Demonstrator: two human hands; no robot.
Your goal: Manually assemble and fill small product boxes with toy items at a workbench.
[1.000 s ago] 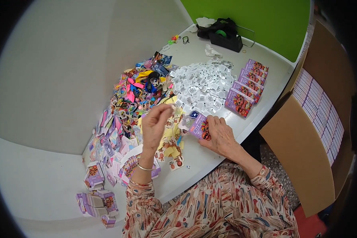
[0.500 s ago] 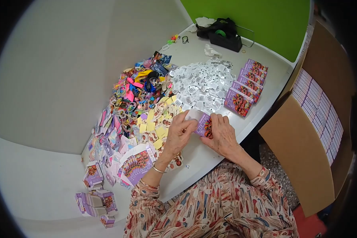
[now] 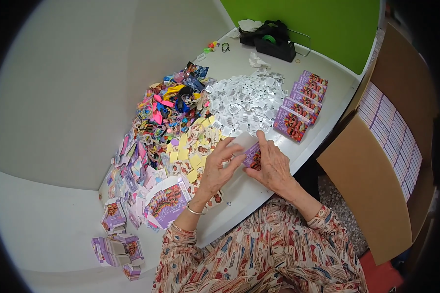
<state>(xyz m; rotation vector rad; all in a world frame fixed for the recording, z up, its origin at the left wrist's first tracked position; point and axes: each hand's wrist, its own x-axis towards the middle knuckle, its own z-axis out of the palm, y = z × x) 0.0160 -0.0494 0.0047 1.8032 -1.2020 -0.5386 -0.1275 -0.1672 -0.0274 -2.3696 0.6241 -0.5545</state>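
Observation:
A small purple printed carton (image 3: 252,155) with a raised white flap is held over the table's near edge. My right hand (image 3: 273,166) grips it from the right, index finger up along its side and thumb below. On the other side, my left hand (image 3: 219,168) has thumb and fingers apart, close beside the white flap; whether a fingertip touches the flap is hard to see. Just beyond lies a heap of small silvery-white packets (image 3: 247,105). Yellow and white printed cards (image 3: 193,151) spread to the left of my left hand.
Several filled purple cartons (image 3: 291,124) lean in a row at right. Flat purple cartons (image 3: 168,202) lie beside my left forearm, with more cartons (image 3: 117,249) farther left. Colourful trinkets (image 3: 166,107) are heaped behind. A black tape dispenser (image 3: 275,48) stands at the back; an open cardboard box (image 3: 366,195) of cartons stands right.
My left thumb and fingers have spread away from the carton's white end, where they were pinched before. The right hand keeps its hold, its index finger now stretched higher.

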